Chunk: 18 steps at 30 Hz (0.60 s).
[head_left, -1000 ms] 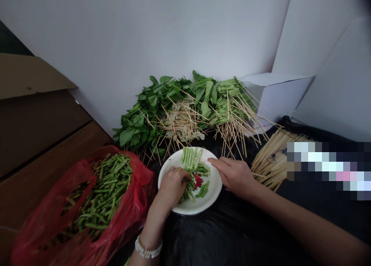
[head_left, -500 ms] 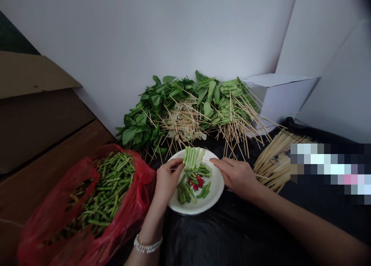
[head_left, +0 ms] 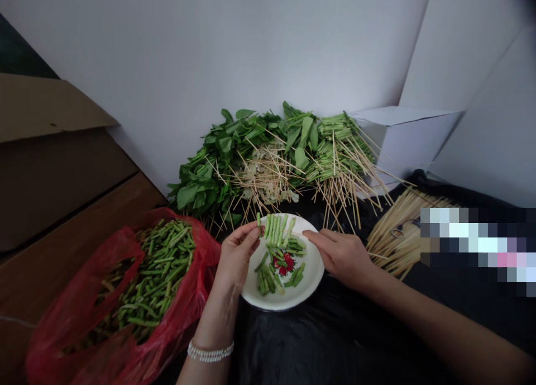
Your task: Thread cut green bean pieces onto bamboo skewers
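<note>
My right hand (head_left: 344, 255) pinches the bare end of a thin wooden skewer (head_left: 298, 232), on which several cut green stem pieces (head_left: 276, 228) sit side by side. Between the thumb and fingers of my left hand (head_left: 238, 256) is one short green stem piece (head_left: 258, 222), held upright just left of the threaded row. Both hands are over the rim of a white plate (head_left: 307, 284) with a red flower print. Loose stem pieces (head_left: 268, 280) lie on the plate. Whether the skewer tip touches the held piece cannot be made out.
At left, a red plastic bag (head_left: 201, 262) is full of cut green stems (head_left: 159, 273). Filled skewers (head_left: 335, 150) and leafy greens (head_left: 196, 189) are piled behind the plate. Bare skewers (head_left: 389, 228) with scissors (head_left: 397, 231) lie right, before a white box (head_left: 412, 139).
My left hand has moved a little left, away from the threaded row, and a separate stem piece now shows in its fingers. My right hand and the skewer stay nearly still.
</note>
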Available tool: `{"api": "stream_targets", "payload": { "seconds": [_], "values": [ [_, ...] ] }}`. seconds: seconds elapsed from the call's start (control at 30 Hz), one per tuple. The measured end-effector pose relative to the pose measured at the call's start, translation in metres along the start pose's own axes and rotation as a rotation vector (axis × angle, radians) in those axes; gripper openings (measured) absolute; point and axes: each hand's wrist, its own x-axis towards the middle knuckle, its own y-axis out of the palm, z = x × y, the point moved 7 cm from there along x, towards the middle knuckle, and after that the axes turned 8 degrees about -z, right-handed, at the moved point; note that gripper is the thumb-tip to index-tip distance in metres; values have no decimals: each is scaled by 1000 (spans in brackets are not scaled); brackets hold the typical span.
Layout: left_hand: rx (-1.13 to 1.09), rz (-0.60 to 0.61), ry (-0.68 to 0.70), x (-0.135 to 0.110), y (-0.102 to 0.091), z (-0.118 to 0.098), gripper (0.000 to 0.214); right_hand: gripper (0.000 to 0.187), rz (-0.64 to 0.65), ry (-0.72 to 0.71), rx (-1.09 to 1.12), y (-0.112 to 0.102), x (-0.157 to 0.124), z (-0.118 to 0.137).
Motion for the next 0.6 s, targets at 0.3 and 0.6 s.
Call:
{"api": "stream_targets", "payload": {
  "seconds": [0.3, 0.6],
  "values": [
    [28, -4, 0, -1, 0, 1, 31, 33, 10, 2, -20, 2, -1, 1],
    [50, 45, 5, -1, 2, 1, 29, 33, 22, 0, -24, 3, -1, 1]
  ]
}}
